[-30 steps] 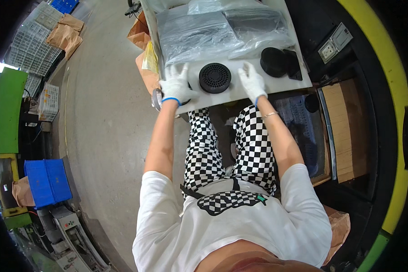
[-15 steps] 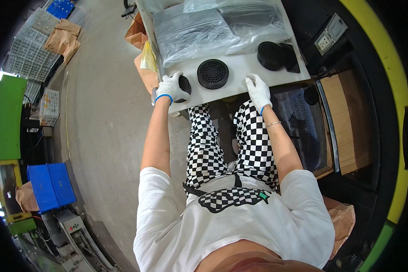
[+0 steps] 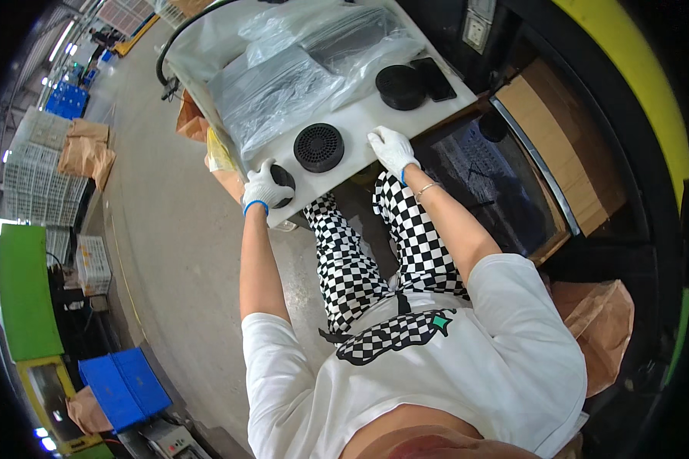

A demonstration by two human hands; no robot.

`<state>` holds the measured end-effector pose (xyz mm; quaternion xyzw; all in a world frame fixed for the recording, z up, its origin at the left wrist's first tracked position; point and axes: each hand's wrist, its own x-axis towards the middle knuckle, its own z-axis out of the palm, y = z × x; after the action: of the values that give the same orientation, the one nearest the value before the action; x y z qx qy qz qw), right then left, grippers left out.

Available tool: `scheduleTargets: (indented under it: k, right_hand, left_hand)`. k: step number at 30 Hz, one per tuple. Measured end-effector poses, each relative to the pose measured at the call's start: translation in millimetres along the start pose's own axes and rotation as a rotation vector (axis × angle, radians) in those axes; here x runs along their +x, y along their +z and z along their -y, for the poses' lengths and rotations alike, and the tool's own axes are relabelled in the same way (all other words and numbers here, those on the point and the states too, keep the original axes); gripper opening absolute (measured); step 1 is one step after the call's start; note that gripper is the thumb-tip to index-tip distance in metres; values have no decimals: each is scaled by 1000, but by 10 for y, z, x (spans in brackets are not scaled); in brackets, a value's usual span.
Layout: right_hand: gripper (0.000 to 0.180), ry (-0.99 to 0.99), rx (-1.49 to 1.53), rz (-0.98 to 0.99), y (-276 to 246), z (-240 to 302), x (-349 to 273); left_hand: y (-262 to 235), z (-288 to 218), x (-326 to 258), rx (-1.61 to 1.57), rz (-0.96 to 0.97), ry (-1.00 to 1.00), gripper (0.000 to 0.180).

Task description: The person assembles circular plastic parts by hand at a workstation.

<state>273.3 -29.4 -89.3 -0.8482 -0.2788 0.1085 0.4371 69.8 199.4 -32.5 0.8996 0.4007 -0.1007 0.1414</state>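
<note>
Left hand (image 3: 266, 186) has its grip closed around a small black round part (image 3: 284, 184) at the white bench (image 3: 360, 122) edge; keep the right hand (image 3: 391, 148), grip spread flat, steadying the bench at 3 o'clock of the black vented disc (image 3: 318, 147).

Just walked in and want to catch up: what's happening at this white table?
A person in white gloves and checkered trousers stands at the white table. The left hand grips a small black round part at the table's near edge. The right hand rests flat on the tabletop and holds nothing. Between the hands lies a black round grille. Farther back lie clear plastic bags of dark parts and another black disc.
</note>
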Motion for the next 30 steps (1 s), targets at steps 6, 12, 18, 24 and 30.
scheduleTargets:
  k: [6,12,18,24,30]
  right_hand:
    - [33,-42,-44,-5,-55,43,17]
    - [36,-89,-112,71,-39,18,-35]
    - [37,-99,-124,101,65,65,-117]
    - [37,-65,-114,147,75,-86,-64]
    - [33,7,61,126,105,-376,106]
  left_hand:
    - [-8,-303,-589,151,-355,63,98]
    - [806,-121,-1283,-504,-417,334,29]
    - [1700,-267,-1964,-1340,356,152,26]
    - [2220,-586,-1900,-1688,699,-50,19]
    - [2600,-660,-1693,-1724,670,-135,18]
